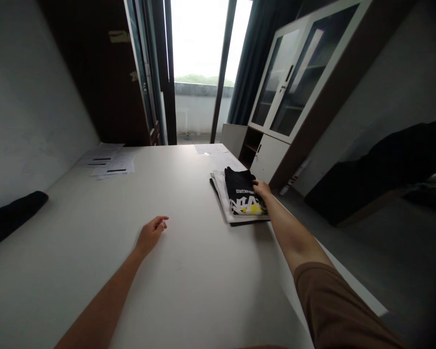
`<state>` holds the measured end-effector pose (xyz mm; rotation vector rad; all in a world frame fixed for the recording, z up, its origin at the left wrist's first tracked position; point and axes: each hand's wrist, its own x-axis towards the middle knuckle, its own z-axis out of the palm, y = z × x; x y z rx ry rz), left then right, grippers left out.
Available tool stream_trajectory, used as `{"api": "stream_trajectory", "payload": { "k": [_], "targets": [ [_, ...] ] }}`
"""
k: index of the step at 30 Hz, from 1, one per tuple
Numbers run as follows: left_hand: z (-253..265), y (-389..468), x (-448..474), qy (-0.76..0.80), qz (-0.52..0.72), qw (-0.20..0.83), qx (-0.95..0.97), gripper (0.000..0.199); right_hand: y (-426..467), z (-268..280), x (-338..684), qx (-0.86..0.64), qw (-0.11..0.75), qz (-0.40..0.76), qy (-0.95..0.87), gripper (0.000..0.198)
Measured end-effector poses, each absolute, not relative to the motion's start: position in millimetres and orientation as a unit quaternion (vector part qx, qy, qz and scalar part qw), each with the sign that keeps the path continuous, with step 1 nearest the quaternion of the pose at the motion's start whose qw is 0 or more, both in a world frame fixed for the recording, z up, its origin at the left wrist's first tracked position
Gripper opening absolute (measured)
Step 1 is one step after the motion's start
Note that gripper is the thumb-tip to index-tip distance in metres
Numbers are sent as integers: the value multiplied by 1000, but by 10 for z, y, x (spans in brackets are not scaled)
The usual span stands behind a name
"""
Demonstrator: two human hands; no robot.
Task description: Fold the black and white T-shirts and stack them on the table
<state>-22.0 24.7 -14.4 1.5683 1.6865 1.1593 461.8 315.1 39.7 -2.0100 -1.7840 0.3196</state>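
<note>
A folded black T-shirt (238, 182) with white lettering and a yellow-and-white print lies on top of a small stack. Beneath it are a folded white cloth (221, 189) and a black one whose edge (240, 224) shows at the front. My right hand (261, 188) is closed on the right edge of the black T-shirt; part of its grip is hidden. To the left, my left hand (152, 233) is at the white table (189, 281), apart from the stack. It holds nothing, its index finger stretched out and the others loosely bent.
Printed sheets (112, 162) lie at the table's far left, and another paper (210, 149) at the far edge. A dark object (18, 208) sits at the left side. Right of the table stand a glass-door cabinet (271, 133) and a dark draped shape (378, 165).
</note>
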Motion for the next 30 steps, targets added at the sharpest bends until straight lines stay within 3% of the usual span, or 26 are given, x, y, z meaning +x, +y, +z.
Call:
{"api": "stream_trajectory", "payload": {
  "k": [5,13,19,26,30],
  "targets": [
    [-135,244,-204,635,415,267,594,37,3195,373,4255,-685,242,-36,-686,48],
    [-97,217,-182,645,385,243,614,37,2898,40,3491,-598,37,-24,-800,69],
    [-55,179,-160,650,374,226,621,37,2816,59,3424,-575,47,-26,-816,58],
    [-82,186,-154,645,359,216,639,35,2588,51,3823,-601,84,-69,-792,61],
    [-66,196,-136,639,350,217,650,34,2294,-33,4116,-616,58,-81,-782,65]
  ]
}}
